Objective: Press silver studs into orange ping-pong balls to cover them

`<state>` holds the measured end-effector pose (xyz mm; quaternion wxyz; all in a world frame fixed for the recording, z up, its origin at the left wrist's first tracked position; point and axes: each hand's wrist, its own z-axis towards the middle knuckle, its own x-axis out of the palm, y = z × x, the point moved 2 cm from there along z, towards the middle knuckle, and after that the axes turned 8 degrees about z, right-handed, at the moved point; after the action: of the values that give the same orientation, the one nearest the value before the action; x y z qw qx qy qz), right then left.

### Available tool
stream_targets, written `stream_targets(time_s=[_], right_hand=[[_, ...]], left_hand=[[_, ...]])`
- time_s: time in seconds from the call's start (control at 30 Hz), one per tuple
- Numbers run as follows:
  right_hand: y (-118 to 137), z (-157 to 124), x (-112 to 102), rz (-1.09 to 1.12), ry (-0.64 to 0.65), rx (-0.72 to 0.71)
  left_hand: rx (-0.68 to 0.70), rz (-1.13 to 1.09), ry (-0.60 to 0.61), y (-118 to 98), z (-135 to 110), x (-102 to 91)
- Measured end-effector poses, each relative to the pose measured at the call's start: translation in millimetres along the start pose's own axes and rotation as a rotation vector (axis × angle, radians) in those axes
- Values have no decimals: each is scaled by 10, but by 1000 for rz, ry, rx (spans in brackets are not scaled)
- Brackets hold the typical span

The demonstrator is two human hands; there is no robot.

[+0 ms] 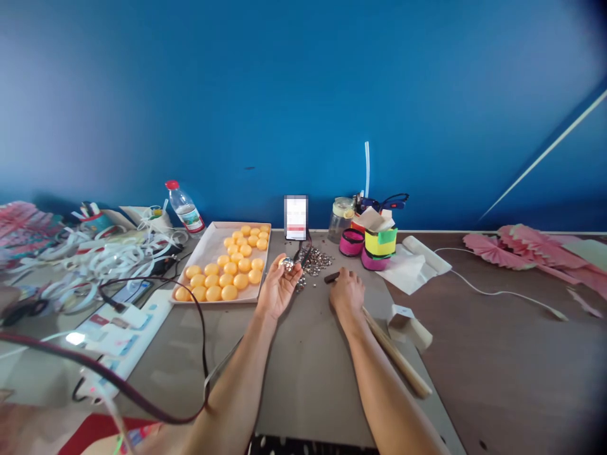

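My left hand (279, 285) is raised palm up in the middle of the table, its fingers closed round a small shiny ball (288, 263) that looks partly covered in silver bits. My right hand (348, 292) lies knuckles up on the grey mat (303, 354), fingers curled down beside a short dark stick (331, 277); whether it pinches anything is hidden. Between and just beyond the hands is a heap of small silver pieces (317, 260). Left of my left hand stands a pale tray (207, 249) with several orange-yellow half balls (231, 268).
A phone (296, 217) leans on the blue wall. Tape rolls (374, 248), a jar (341, 218) and a glue gun (382, 203) stand at the back. A wooden stick (396, 355) and small box (406, 321) lie right. Bottle (184, 207), white strips (95, 256), a power strip (118, 328) left.
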<state>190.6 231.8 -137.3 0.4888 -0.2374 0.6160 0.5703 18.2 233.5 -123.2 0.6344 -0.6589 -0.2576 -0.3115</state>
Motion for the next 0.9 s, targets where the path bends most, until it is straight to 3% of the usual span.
stream_targets(time_s=[0.13,0.37,0.47,0.67,0.9], right_hand=[[75,-40,-62,57,-51,-154],[365,-283,-231,291,-281,-534],[459,-389,-329,385,-365,-640],[518,-453,-393,430,-427,-700],[491,-377,-275,448,-347,-714]], left_hand=[[-34,-1,-17,29,20,-41],[-31,93,-84,106,45,-34],[18,160,-44,123,30,4],[-11,203,24,184,3,34],[-115,81,26,171,-15,52]])
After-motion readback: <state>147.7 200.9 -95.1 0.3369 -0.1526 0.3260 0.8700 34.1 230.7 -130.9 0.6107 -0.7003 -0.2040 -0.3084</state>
